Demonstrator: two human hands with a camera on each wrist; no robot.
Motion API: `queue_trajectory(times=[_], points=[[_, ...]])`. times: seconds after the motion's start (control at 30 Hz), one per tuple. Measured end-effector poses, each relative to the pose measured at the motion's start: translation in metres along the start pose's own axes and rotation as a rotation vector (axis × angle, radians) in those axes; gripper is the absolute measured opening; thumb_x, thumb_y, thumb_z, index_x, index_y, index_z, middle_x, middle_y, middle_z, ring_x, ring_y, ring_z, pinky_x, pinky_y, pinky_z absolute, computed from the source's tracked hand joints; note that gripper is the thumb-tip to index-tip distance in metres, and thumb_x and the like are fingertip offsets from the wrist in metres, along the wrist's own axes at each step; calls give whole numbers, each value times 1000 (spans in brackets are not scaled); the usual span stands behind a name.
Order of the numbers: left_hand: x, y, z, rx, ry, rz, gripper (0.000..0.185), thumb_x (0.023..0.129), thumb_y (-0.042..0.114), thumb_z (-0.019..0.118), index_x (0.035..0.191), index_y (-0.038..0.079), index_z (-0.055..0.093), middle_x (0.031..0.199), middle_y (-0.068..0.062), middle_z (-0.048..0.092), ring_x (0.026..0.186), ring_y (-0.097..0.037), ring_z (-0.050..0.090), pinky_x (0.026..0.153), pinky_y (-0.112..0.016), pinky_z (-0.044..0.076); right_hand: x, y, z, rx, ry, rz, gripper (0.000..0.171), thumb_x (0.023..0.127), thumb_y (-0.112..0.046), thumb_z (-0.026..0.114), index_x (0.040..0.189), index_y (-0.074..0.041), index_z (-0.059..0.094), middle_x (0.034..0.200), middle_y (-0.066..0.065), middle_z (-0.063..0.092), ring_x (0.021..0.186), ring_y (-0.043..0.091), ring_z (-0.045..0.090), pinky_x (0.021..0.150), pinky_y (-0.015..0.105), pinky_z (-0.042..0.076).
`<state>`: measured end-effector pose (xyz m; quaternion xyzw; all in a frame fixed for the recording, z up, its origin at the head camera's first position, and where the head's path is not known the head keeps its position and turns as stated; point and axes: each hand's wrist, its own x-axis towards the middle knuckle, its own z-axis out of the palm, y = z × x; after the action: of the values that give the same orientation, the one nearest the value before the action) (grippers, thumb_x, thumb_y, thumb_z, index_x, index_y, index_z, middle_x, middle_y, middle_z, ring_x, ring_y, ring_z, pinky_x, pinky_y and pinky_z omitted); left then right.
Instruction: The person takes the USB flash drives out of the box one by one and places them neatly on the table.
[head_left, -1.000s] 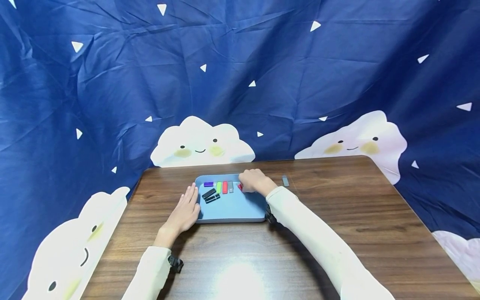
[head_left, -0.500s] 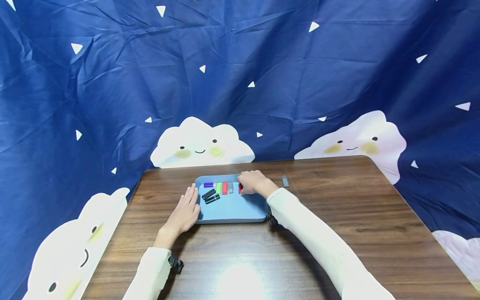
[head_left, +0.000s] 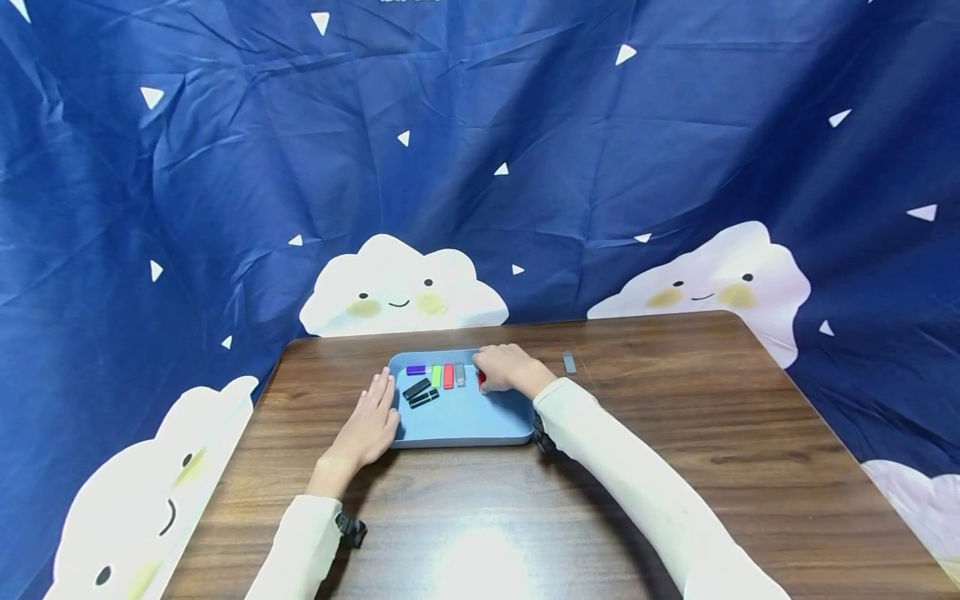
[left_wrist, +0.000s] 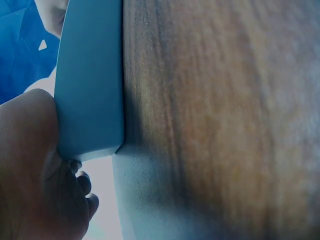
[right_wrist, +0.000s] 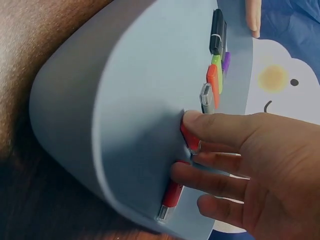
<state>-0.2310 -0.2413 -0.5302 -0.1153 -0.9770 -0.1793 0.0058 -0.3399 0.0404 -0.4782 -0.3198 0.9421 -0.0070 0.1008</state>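
Red USB stick (right_wrist: 189, 137) lies on the blue tray (head_left: 465, 421), pinned under the right hand (head_left: 508, 367), whose grip pinches it beside a second red stick (right_wrist: 171, 195). Left hand (head_left: 371, 421) lies flat, fingers spread against the tray's edge on the counter (head_left: 675, 433). Arranging underway, I'd say; next calls for aligning it with the row.

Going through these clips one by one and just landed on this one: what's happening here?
A person sits at a wooden table sorting small USB sticks on a blue tray. The left hand rests flat against the tray's left edge. The right hand pinches a red stick on the tray, beside a row of grey, red, green and purple sticks. Two black sticks lie askew nearby, and one grey stick lies off the tray on the table.
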Motion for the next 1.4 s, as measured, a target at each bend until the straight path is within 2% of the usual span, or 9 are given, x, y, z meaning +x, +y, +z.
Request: queue_trajectory(times=[0.27, 0.5, 0.8, 1.17, 1.4], points=[[0, 0, 0, -5, 8, 7, 64, 110, 18, 36, 165, -10, 21, 178, -24, 12, 165, -45, 15, 134, -62, 18, 0, 1, 2, 41, -11, 2, 43, 98, -30, 77, 133, -8, 68, 124, 10, 65, 98, 24, 59, 92, 47, 56], [0, 1, 0, -20, 10, 7, 64, 110, 18, 37, 165, -10, 21, 178, -23, 12, 165, -44, 15, 134, -61, 18, 0, 2, 3, 40, -9, -1, 38, 96, -31, 79, 126, -10, 70, 119, 8, 63, 95, 23, 57, 88, 45, 55], [1, -1, 1, -29, 21, 14, 64, 109, 18, 36, 165, -11, 22, 178, -24, 13, 164, -45, 16, 133, -62, 18, 1, 4, 5, 24, -10, -2, 43, 96, -33, 78, 132, -10, 69, 127, 9, 65, 98, 24, 59, 93, 47, 55], [1, -2, 2, -8, 18, 12, 64, 110, 17, 39, 165, -10, 21, 178, -23, 12, 165, -44, 16, 134, -60, 18, -1, 6, 4, 41, 9, -17, 41, 95, -32, 79, 129, -11, 70, 119, 7, 63, 92, 22, 57, 85, 41, 53], [0, 0, 0, -6, 24, 15, 64, 110, 17, 38, 165, -10, 22, 178, -23, 13, 165, -44, 16, 133, -61, 20, -2, 7, 3, 32, 25, -25, 45, 94, -33, 81, 132, -12, 69, 124, 7, 64, 93, 22, 58, 85, 42, 55]])
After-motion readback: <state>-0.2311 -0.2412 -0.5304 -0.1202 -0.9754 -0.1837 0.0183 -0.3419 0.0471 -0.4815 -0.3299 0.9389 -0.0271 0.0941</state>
